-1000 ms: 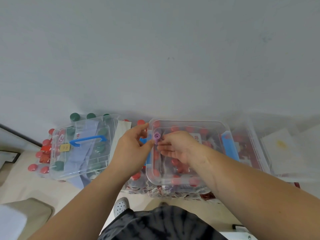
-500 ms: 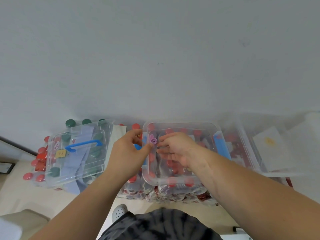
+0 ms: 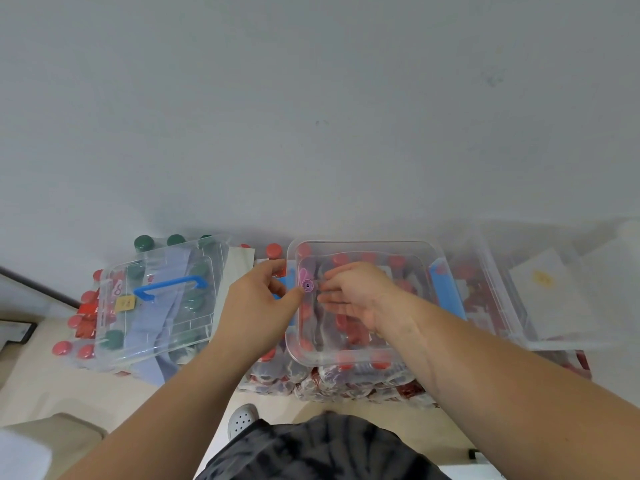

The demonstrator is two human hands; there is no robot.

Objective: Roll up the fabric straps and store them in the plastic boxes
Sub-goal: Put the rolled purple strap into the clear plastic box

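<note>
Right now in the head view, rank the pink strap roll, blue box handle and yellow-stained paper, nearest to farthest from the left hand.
1. Pink strap roll: at the thumb tip of the left hand.
2. Blue box handle: to its left, on the lidded box.
3. Yellow-stained paper: far right, beyond the open box.

Beige floor (image 3: pixel 31 375) along a grey wall (image 3: pixel 311 98), shrink-wrapped packs of red-capped bottles (image 3: pixel 346 382) standing on it, green-capped bottles (image 3: pixel 143 243) at the left, clear plastic boxes (image 3: pixel 363 242) resting atop the packs
</note>
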